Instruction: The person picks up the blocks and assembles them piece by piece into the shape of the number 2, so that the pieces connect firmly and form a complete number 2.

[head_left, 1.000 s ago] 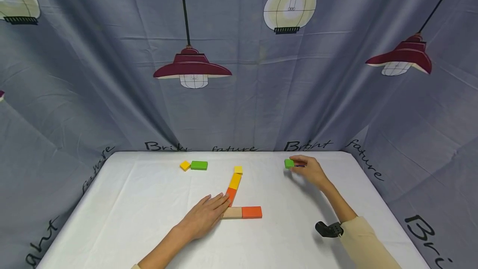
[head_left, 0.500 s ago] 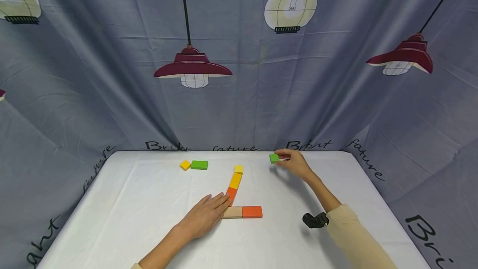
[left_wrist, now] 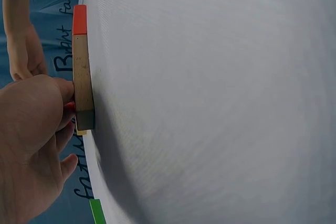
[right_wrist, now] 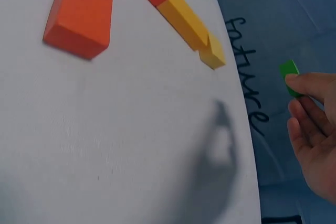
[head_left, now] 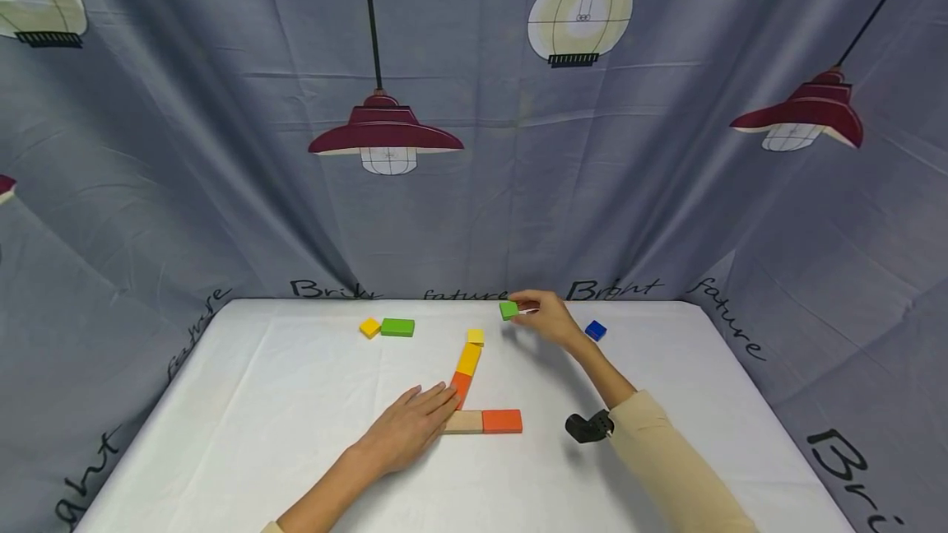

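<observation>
My right hand pinches a small green block between thumb and fingertips, held above the far part of the table; its shadow falls on the cloth in the right wrist view. My left hand lies with extended fingers at the corner where an orange block meets a natural wood block, covering part of both. From there a yellow-orange block and a small pale yellow block continue the slanted row. Another orange block extends the wood block to the right.
Toward the back left, a yellow cube sits beside a longer green block. A small blue cube lies behind the right forearm. The white table ends at a grey-blue curtain. A black wrist device hangs by the right sleeve.
My right hand has moved left across the back of the table with the green block, leaving the blue cube in plain sight. The left hand has stayed in place.
</observation>
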`<action>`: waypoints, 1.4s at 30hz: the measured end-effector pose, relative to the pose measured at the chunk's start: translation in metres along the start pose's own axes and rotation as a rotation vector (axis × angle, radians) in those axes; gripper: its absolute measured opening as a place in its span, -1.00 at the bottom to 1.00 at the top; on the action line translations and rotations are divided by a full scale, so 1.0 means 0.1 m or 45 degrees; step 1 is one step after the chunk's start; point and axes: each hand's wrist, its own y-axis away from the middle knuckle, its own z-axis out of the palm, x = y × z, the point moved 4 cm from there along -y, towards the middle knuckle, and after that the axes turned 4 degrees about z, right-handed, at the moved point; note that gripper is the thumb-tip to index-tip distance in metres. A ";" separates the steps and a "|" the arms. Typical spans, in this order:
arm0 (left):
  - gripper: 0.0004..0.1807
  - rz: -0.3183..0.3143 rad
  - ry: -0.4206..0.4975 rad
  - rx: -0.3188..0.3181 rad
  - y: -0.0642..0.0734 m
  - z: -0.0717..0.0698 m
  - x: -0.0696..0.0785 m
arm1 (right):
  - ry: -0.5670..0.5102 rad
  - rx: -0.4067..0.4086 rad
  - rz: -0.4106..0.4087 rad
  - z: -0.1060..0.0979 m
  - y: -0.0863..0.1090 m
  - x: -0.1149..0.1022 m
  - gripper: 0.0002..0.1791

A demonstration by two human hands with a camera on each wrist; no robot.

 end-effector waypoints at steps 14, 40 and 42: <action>-0.50 0.024 -0.030 0.051 0.03 0.00 0.01 | 0.017 -0.027 0.028 0.32 -0.21 -0.06 -0.56; -0.50 0.018 -0.025 0.060 0.02 -0.01 0.00 | 0.022 0.026 0.151 0.55 -0.30 0.07 -0.56; -0.50 0.017 -0.028 0.057 0.02 -0.01 0.00 | 0.022 0.028 0.157 0.56 -0.31 0.06 -0.57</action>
